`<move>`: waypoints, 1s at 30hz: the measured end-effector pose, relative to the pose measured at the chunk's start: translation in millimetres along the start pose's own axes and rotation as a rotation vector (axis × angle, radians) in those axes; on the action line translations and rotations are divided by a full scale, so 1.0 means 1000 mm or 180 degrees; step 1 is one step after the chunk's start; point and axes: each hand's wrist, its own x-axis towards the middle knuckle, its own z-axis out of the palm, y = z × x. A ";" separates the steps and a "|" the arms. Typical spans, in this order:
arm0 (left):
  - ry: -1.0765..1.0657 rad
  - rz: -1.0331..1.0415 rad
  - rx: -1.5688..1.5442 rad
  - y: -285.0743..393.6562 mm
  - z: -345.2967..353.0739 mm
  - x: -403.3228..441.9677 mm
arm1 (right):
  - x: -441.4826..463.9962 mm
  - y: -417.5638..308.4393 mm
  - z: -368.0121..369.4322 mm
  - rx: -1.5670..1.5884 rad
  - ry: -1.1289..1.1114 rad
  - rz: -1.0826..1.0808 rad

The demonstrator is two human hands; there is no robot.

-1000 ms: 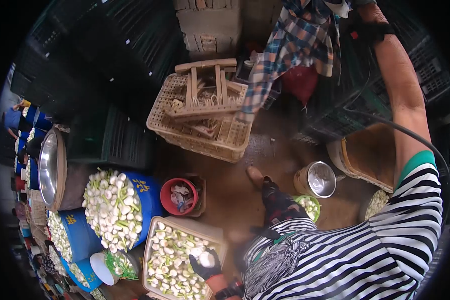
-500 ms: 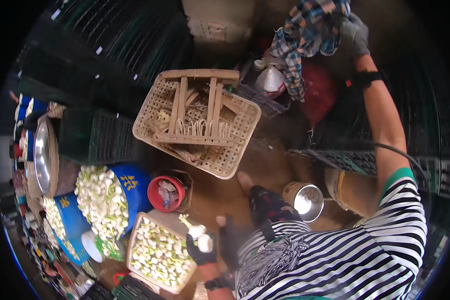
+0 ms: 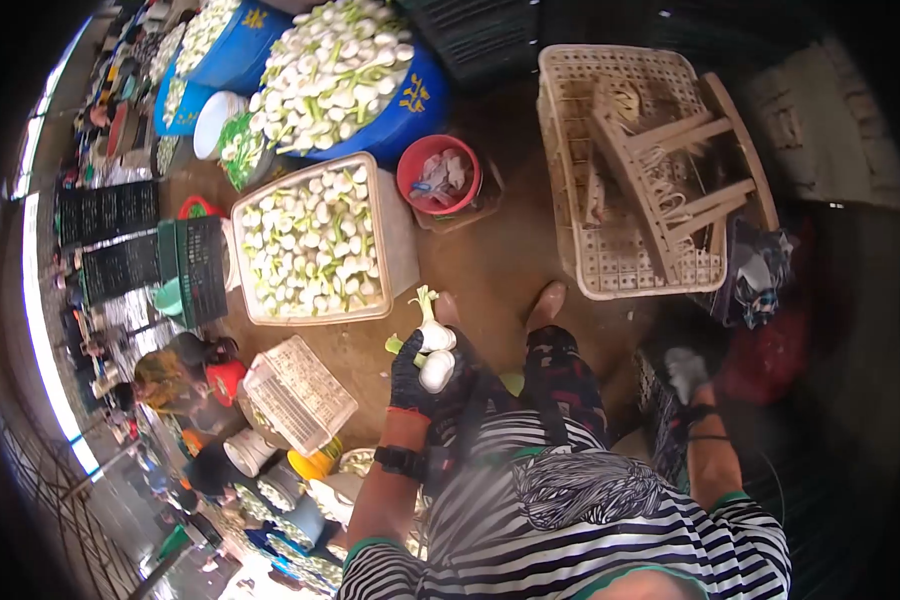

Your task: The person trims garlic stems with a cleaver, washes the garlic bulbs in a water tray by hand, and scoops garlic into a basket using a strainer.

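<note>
Gripping two white bulbs [image 3: 436,371] with short green stems, the left hand [image 3: 409,376], in a dark glove, is closed around the stem ends. The bulbs sit side by side at its fingers, one a little farther forward than the other. The right hand [image 3: 686,373], in a pale grey glove, is held well apart from it, out to the wearer's right — it is blurred, and whether it is open or closed I cannot tell.

Ahead and to the left of the left hand is a beige rectangular tub [image 3: 402,232], filled with more of the same bulbs. Beyond the tub, a blue drum [image 3: 425,110] is heaped with them too. Straight ahead of the left hand, just beside the tub, a red bucket [image 3: 408,182] holds crumpled pale material. Well to the left of that hand lies a pale slatted basket [image 3: 305,392], with a crouched person [image 3: 175,385] past it.

Ahead of the right hand, a perforated beige crate [image 3: 610,280] carries a slatted wooden frame [image 3: 630,190], lying tilted. Checked cloth [image 3: 760,285] lies ahead and right of this hand, near a red sack [image 3: 770,350]. The wearer's feet [image 3: 547,302] are ahead, between the hands.
</note>
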 end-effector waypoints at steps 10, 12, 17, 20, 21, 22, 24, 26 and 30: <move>0.0131 -0.0153 -0.0744 0.038 -0.039 0.011 | 0.090 -0.213 -0.031 -0.1649 -0.1142 -0.1280; -0.0073 -0.0112 -0.0782 0.052 -0.061 0.020 | 0.116 -0.243 -0.055 -0.2093 -0.1447 -0.0794; 0.0480 0.0061 -0.0748 0.108 -0.105 0.029 | 0.174 -0.284 -0.055 -0.1444 -0.0038 -0.1370; 0.0767 0.0295 -0.0611 0.125 -0.154 0.036 | 0.221 -0.319 -0.054 -0.1094 0.0135 -0.1533; 0.0527 0.0281 -0.0836 0.131 -0.167 0.036 | 0.238 -0.337 -0.057 -0.0982 0.0011 -0.1535; 0.0290 0.0265 -0.1054 0.137 -0.179 0.039 | 0.258 -0.360 -0.064 -0.0848 -0.0180 -0.1510; 0.0837 0.0348 -0.0713 0.145 -0.186 0.040 | 0.297 -0.408 -0.082 -0.0552 -0.0518 -0.1415; 0.1184 0.0145 -0.1013 0.149 -0.188 0.041 | 0.351 -0.391 -0.049 -0.0600 -0.0616 -0.1174; 0.1613 0.0568 0.0055 0.132 -0.179 0.058 | 0.484 -0.401 -0.011 -0.0152 -0.0401 -0.1073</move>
